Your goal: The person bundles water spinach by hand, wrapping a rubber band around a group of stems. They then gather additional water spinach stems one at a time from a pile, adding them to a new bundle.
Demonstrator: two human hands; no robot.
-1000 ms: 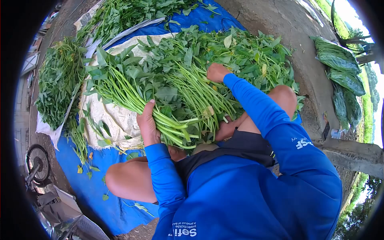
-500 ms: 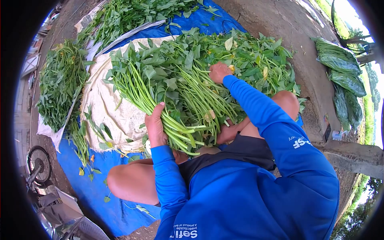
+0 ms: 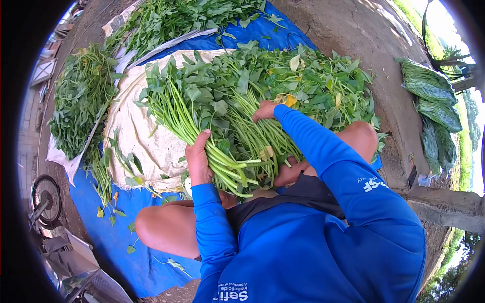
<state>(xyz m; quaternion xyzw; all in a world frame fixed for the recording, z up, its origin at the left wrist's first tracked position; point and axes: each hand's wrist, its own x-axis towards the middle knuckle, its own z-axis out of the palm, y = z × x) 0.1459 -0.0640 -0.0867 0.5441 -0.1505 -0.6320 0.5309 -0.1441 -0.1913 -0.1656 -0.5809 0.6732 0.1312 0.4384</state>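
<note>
My left hand point(image 3: 198, 157) is wrapped round a thick bunch of water spinach point(image 3: 175, 112), its cut stem ends pointing toward my lap and its leaves away from me. To the right of that bunch lies a loose heap of water spinach point(image 3: 313, 76), with some yellowed leaves in it. My right hand point(image 3: 264, 111) reaches down into the heap with curled fingers, closed on stems there; the fingertips are partly hidden.
A cream sack cloth point(image 3: 141, 141) lies under the greens, over a blue tarp point(image 3: 101, 207). Another water spinach pile point(image 3: 81, 101) rests at the left and more greens point(image 3: 187, 15) at the back. Packed green bundles point(image 3: 429, 81) sit at the right, near a concrete beam point(image 3: 444, 204).
My right hand has moved a little left and toward me over the stems. The left hand keeps its hold on the bunch. The whole view has shifted slightly.
</note>
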